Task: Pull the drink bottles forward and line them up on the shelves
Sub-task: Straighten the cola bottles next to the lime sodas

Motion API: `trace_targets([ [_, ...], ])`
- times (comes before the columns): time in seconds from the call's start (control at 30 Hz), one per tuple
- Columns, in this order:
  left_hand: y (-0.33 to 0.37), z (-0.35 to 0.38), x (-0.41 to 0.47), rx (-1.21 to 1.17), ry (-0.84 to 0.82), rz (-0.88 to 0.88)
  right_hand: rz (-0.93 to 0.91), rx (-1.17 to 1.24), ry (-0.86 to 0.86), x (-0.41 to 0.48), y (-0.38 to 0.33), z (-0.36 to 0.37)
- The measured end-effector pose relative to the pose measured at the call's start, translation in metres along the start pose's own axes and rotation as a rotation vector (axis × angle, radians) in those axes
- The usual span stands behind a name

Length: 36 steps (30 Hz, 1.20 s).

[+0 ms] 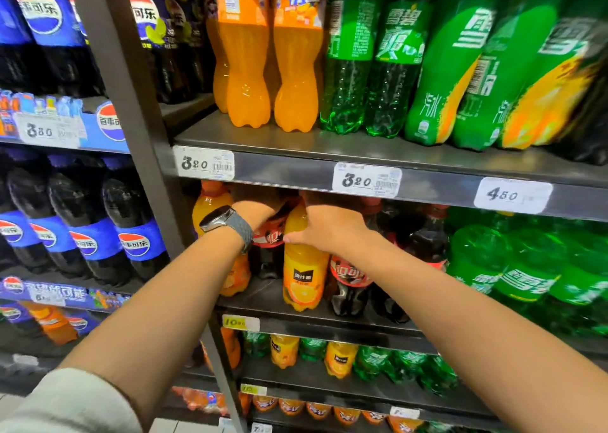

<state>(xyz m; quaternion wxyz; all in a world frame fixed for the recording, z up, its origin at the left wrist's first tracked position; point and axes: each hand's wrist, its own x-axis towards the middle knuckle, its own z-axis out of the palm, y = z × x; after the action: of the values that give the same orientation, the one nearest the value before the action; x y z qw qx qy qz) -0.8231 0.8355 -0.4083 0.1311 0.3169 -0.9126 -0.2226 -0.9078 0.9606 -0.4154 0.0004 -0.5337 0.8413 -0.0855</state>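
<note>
Right hand grips the orange bottle at its shoulder, thumb on the front and fingers curled round the back. The high grip is likely because neighbours box in the body. The bottle stands upright near the front of the middle shelf, ahead of the bottles around it.

Left hand, watch on the wrist, reaches deeper over a cola bottle standing further back, probably the next 1 to pull. Its fingers are hidden in the dark, so I can't tell if it grips.

In the way:
- The upper shelf edge leaves little headroom over the caps.
- A 2nd orange bottle stands behind the left wrist.
- More cola bottles crowd in under the right arm.
- Green bottles fill the far right.
</note>
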Motion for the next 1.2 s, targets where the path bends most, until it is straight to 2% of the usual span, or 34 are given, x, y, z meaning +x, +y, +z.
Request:
trace_targets([
  [0.13, -0.022, 0.000, -0.003, 0.010, -0.169, -0.237, -0.006, -0.028, 0.042, -0.003, 0.003, -0.001],
  [0.27, -0.015, 0.004, 0.008, 0.097, -0.055, -0.058, -0.026, -0.034, 0.063, -0.006, 0.008, -0.002],
  [0.33, -0.015, 0.004, 0.010, 0.145, -0.030, -0.035, -0.028, -0.038, 0.050, -0.007, 0.010, -0.003],
  [0.5, -0.023, 0.001, 0.001, 0.249, 0.196, 0.146, -0.027, -0.055, 0.060, -0.007, 0.008, -0.004],
  [0.63, -0.026, 0.004, -0.006, 0.397, 0.108, -0.066, -0.014, -0.074, 0.031, -0.006, 0.007, -0.006],
  [0.7, -0.027, 0.005, -0.008, 0.461, 0.121, -0.057, -0.001, -0.089, 0.008, -0.007, 0.007, -0.008],
  [0.87, -0.031, 0.002, -0.017, 0.468, 0.243, 0.075, 0.009, -0.108, 0.007, -0.009, 0.008, -0.010],
  [1.0, -0.029, 0.001, -0.029, 0.438, 0.252, 0.097, -0.031, -0.078, 0.068, -0.008, 0.004, -0.005],
  [1.07, -0.027, -0.001, -0.037, 0.412, 0.280, 0.116, -0.032, -0.057, 0.039, -0.007, 0.002, -0.003],
  [1.2, -0.026, 0.001, -0.065, 0.210, 0.464, 0.177, -0.022, -0.030, 0.011, -0.006, 0.004, 0.000],
])
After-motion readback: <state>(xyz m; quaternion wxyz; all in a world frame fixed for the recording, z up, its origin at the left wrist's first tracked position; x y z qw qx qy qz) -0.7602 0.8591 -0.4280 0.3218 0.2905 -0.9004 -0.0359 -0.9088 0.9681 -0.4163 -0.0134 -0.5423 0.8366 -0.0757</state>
